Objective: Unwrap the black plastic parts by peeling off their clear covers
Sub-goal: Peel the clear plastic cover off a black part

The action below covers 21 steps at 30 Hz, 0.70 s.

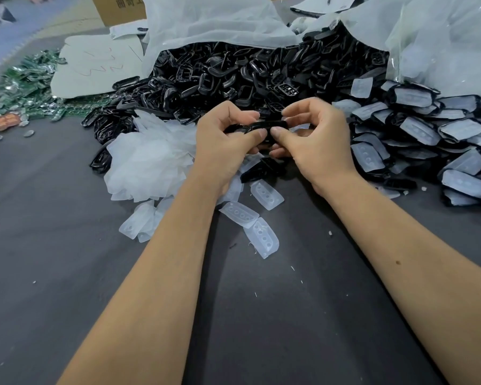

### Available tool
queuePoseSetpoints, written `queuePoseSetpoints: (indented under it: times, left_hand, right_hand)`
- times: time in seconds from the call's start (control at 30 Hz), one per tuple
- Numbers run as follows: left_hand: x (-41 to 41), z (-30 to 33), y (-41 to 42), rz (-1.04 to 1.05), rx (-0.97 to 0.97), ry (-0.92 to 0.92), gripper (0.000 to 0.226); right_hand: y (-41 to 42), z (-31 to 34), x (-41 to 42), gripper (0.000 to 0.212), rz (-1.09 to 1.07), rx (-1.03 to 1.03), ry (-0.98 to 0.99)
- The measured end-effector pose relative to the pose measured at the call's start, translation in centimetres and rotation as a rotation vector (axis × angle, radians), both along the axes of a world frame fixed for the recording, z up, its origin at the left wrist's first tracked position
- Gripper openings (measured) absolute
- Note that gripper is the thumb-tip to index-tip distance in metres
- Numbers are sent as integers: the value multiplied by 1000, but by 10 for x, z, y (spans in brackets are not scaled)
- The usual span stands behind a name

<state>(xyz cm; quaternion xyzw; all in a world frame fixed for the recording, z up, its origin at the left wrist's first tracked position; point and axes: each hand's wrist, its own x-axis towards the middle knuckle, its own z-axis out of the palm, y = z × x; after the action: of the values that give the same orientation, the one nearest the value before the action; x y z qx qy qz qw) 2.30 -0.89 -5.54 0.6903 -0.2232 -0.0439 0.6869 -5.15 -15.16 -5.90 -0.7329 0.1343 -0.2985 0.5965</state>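
A small black plastic part (267,127) is held above the table between both hands. My left hand (225,140) pinches its left end with thumb and curled fingers. My right hand (314,137) pinches its right end, thumb on the near edge. Whether a clear cover is still on it I cannot tell. Bare black parts (220,76) lie heaped behind the hands. Parts still under clear covers (417,132) are piled at the right. Peeled clear covers (264,220) lie scattered below the hands, with a larger white heap (147,159) at the left.
The dark grey table (261,315) stretches toward me. White plastic bags (211,20) hang open over the black heap. Green circuit boards (25,87) lie at the far left beside a white sheet (95,62). A cardboard box (117,6) stands at the back.
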Motion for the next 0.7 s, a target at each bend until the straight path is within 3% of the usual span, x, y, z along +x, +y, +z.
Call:
queuePoseSetpoints:
  times: [0.13,0.23,0.3,0.43,0.57,0.7]
  left_hand:
    - [3,2,3,126,-49,23,29]
    - [7,6,11,191,-96,40,31]
    - [10,9,16,213,-97,23,32]
    - [11,10,18,207,-70,-6,32]
    - [12,8,19,206,-85,18,33]
    - [11,7,16,231,-77,28,32]
  right_hand:
    - [7,5,-6,31,-122,-477,-24]
    - [24,15,-16,36,259,-613,-43]
    - [36,19,-21,48,502,-693,64]
    - [51,23,-24,57,569,-1016,278]
    - [46,20,-23,29,600,-797,244]
    - [30,16,-18,25,529,5,54]
